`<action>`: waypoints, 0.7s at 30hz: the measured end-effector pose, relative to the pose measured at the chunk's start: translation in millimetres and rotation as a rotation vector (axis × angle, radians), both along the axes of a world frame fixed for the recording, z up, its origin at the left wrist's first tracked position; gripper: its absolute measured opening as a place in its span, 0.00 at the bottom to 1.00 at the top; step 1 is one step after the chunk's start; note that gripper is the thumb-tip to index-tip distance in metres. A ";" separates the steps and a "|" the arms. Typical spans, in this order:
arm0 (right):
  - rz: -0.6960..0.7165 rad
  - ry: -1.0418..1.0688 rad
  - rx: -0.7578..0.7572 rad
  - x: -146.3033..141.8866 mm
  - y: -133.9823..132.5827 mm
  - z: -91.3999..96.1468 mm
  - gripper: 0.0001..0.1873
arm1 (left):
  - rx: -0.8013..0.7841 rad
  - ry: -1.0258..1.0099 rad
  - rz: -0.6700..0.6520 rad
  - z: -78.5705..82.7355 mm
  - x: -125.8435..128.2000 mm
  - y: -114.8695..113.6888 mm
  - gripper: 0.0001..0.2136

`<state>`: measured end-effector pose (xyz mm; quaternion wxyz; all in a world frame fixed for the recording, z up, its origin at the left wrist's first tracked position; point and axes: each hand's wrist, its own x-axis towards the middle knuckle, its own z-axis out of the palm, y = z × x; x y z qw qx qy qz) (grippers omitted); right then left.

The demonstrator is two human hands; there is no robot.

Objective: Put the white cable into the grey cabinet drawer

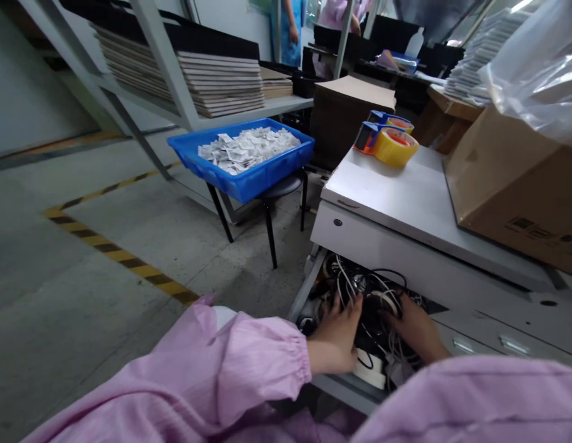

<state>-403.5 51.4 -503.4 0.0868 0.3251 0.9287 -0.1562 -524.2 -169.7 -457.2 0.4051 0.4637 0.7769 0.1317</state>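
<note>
Both my hands reach into an open drawer (pixel 309 286) under a white desk (pixel 406 203). The drawer is full of tangled black and white cables (pixel 373 289). My left hand (pixel 339 335) lies on the cables with its fingers stretched forward and apart. My right hand (pixel 413 329) is deeper among the cables, fingers curled round a bundle of white and black cable near a white coil (pixel 390 301). Pink sleeves cover both my arms.
A yellow tape roll in an orange and blue dispenser (pixel 390 143) and a cardboard box (pixel 512 184) stand on the desk. A blue tray of small white packets (pixel 242 154) rests on a stool to the left. Shelves hold stacked boards (pixel 212 80). People stand far behind.
</note>
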 end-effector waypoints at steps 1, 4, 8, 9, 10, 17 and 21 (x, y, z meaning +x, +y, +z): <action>0.038 0.073 -0.034 5.9 11.0 -9.1 0.30 | 0.012 -0.012 -0.013 0.7 5.6 4.7 0.62; 0.102 0.210 -0.133 18.7 35.5 -28.7 0.28 | 0.043 -0.037 -0.042 -0.4 16.1 14.5 0.62; 0.143 0.240 -0.159 12.7 44.8 -28.3 0.28 | 0.107 -0.038 -0.072 -9.9 17.6 16.9 0.64; 0.157 0.218 -0.144 6.4 43.2 -24.2 0.28 | 0.110 -0.040 -0.074 -11.7 16.0 16.2 0.65; 0.167 0.180 -0.124 -1.3 40.3 -19.2 0.28 | 0.099 -0.042 -0.073 -12.4 13.7 15.0 0.65; 0.149 -0.018 -0.051 -23.8 19.0 7.6 0.32 | -0.074 0.113 0.098 17.4 -8.5 -15.9 0.48; 0.138 0.282 -0.132 43.3 27.4 16.5 0.38 | -0.095 0.200 0.260 33.2 -40.7 -48.4 0.38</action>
